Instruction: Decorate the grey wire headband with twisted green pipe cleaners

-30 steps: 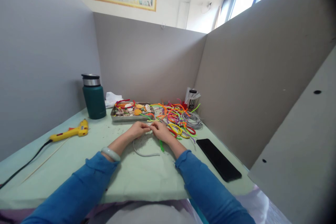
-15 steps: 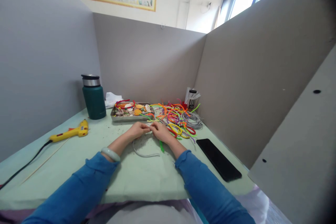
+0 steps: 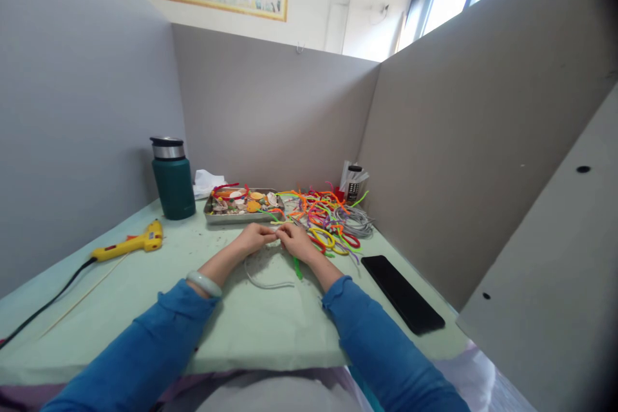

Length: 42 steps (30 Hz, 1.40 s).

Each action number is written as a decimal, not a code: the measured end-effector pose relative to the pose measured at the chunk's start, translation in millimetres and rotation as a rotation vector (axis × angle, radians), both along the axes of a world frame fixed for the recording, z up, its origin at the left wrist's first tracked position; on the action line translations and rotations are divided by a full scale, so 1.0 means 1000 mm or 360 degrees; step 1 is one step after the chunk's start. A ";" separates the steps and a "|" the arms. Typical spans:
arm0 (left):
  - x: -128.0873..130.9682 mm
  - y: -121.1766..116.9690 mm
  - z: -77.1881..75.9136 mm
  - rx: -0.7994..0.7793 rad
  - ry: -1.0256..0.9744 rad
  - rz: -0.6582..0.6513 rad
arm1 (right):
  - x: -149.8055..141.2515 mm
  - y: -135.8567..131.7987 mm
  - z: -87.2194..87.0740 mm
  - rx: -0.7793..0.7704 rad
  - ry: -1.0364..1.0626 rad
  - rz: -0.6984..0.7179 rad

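My left hand (image 3: 253,238) and my right hand (image 3: 295,241) meet fingertip to fingertip over the pale green table top (image 3: 145,296). Both are closed in a pinch on a white pipe cleaner (image 3: 263,282), which loops down toward me between my wrists. A short green pipe cleaner (image 3: 297,268) lies under my right wrist. Just beyond my fingers spreads a heap of coloured pipe cleaners (image 3: 324,215). Both arms wear blue sleeves, and a pale bangle (image 3: 203,282) circles my left wrist.
A metal tray (image 3: 241,205) of shells and bits sits behind my hands. A green flask (image 3: 172,177) stands at back left, a yellow glue gun (image 3: 129,243) with black cord at left, a black phone (image 3: 402,293) at right. Grey partitions enclose the desk.
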State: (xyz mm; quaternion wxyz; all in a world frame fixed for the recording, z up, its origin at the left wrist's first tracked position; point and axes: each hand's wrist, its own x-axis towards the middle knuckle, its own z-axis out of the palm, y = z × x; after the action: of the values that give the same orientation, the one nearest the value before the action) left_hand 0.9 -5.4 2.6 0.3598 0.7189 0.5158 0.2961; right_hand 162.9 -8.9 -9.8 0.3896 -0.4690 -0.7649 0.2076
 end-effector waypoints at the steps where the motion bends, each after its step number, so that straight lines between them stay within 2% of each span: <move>1: 0.000 0.000 0.000 0.0003 -0.0010 0.0003 | 0.000 0.000 0.000 -0.0004 0.0017 0.0008; 12: 0.000 0.000 0.002 0.0007 -0.0048 0.0067 | 0.000 0.000 -0.001 0.0008 0.0040 0.0021; 20: 0.003 -0.003 0.004 0.0007 -0.0086 0.0053 | 0.001 0.002 0.002 0.0029 -0.0068 -0.0139; 33: 0.004 -0.003 0.003 0.0015 -0.0101 0.0107 | 0.002 0.003 -0.001 0.0001 -0.0032 -0.0042; 42: 0.003 -0.003 0.005 -0.0097 -0.0215 0.0105 | 0.002 -0.003 0.003 0.0026 -0.0011 0.0050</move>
State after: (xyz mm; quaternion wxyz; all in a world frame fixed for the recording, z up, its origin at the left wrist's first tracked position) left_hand 3.6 -8.6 7.5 0.4056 0.6686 0.5225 0.3397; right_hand 164.5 -11.8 -6.7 0.3875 -0.4546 -0.7751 0.2057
